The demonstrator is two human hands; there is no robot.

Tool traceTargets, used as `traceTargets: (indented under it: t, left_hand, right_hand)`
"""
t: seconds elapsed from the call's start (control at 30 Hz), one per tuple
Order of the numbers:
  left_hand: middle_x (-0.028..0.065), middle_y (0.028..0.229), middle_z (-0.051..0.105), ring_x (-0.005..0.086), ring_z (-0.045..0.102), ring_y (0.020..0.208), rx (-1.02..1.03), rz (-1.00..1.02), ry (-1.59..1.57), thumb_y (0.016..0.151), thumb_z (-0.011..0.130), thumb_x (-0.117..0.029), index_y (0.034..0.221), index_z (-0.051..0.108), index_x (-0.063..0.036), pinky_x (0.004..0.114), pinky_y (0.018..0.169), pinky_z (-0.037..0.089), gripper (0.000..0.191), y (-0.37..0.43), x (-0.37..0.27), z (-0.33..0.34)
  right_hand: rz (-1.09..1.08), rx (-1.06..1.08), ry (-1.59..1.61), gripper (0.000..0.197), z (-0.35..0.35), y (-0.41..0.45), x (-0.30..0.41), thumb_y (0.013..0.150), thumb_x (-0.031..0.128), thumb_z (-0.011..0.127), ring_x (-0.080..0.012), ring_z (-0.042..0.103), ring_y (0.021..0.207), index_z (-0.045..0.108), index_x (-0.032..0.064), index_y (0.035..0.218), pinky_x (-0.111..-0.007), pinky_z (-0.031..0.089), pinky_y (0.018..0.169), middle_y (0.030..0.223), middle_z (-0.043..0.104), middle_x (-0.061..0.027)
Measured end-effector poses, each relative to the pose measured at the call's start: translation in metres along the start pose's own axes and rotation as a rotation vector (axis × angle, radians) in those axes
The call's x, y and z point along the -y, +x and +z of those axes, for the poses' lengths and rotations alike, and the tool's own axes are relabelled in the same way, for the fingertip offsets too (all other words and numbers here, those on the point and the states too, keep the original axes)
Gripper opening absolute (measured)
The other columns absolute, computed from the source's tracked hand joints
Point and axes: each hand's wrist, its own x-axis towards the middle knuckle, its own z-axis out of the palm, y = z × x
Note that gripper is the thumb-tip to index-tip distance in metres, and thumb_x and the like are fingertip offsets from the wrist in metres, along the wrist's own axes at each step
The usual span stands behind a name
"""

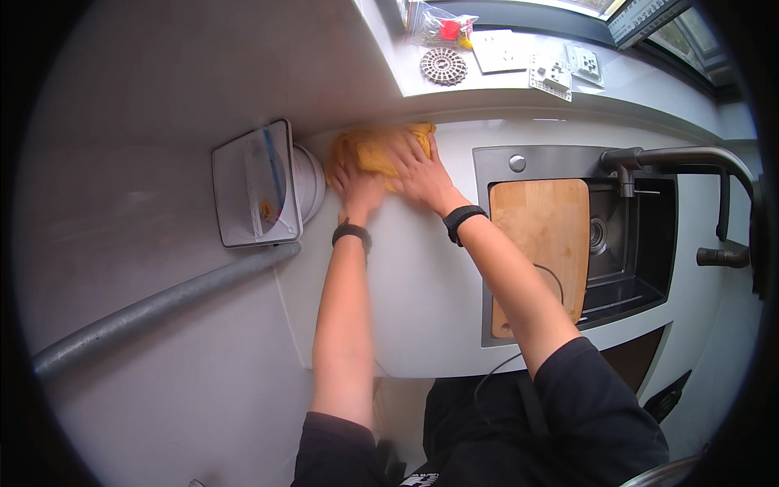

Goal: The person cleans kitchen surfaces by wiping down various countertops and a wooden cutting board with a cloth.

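Observation:
A bunched yellow cloth (374,149) lies on the white countertop (420,292), near the back corner by the wall. My left hand (359,185) grips its near left part, the fingers blurred. On its right side, my right hand (420,167) holds it against the counter, fingers spread over the fabric. Both wrists wear a black band. Just left of the cloth, a white round container (309,182) stands partly hidden behind a tilted, dark-rimmed tray-like piece (234,201).
A wooden cutting board (538,231) covers the left part of a dark sink (651,243) under a curved faucet (688,157). A grey pipe (170,310) runs along the left wall. On the window ledge lie a drain cover (443,66), switch plates (500,51) and a plastic bag (435,27).

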Motion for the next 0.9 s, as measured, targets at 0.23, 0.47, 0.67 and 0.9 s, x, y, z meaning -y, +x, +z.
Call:
traceTargets:
  t: [0.23,0.47,0.67,0.9]
  left_hand:
    - [0.0195,0.152,0.001,0.0395,-0.004,0.140,-0.219,0.105,0.054,0.089,0.037,-0.036,0.145,0.022,-0.0039,0.057,0.109,-0.003,0.066,0.033,0.022,0.008]
    - [0.0192,0.149,0.014,0.0426,0.005,0.137,-0.399,0.167,0.134,0.083,0.049,-0.038,0.143,0.027,-0.0039,0.059,0.108,0.007,0.072,0.041,0.040,0.014]
    - [0.0144,0.150,0.017,0.0420,0.011,0.137,-0.435,0.307,0.003,0.084,0.046,-0.043,0.142,0.030,-0.0051,0.058,0.109,0.007,0.071,0.043,0.036,0.002]
    - [0.0072,0.155,0.007,0.0370,0.003,0.140,-0.129,0.275,0.091,0.090,0.036,-0.048,0.147,0.024,-0.0165,0.051,0.113,0.003,0.066,-0.039,0.038,0.004]
  right_hand:
    - [0.021,-0.106,0.025,0.053,0.011,0.032,0.004,0.087,0.040,0.049,-0.0289,0.026,0.134,0.048,0.0104,0.131,-0.062,0.013,0.108,0.141,0.039,-0.0043]
    - [0.010,-0.070,-0.039,0.052,0.020,0.034,0.012,0.089,0.038,0.046,-0.0288,0.026,0.135,0.046,0.0098,0.133,-0.062,0.013,0.108,0.143,0.037,-0.0042]
    - [0.083,-0.126,-0.137,0.056,0.035,0.032,0.006,0.090,0.042,0.043,-0.0278,0.021,0.138,0.038,0.0155,0.139,-0.063,0.011,0.108,0.147,0.031,-0.0017]
    - [0.137,-0.109,-0.145,0.064,0.039,-0.045,0.042,0.087,0.046,0.048,-0.0296,0.015,0.140,0.034,0.0156,0.142,-0.066,0.010,0.106,0.151,0.023,-0.0023]
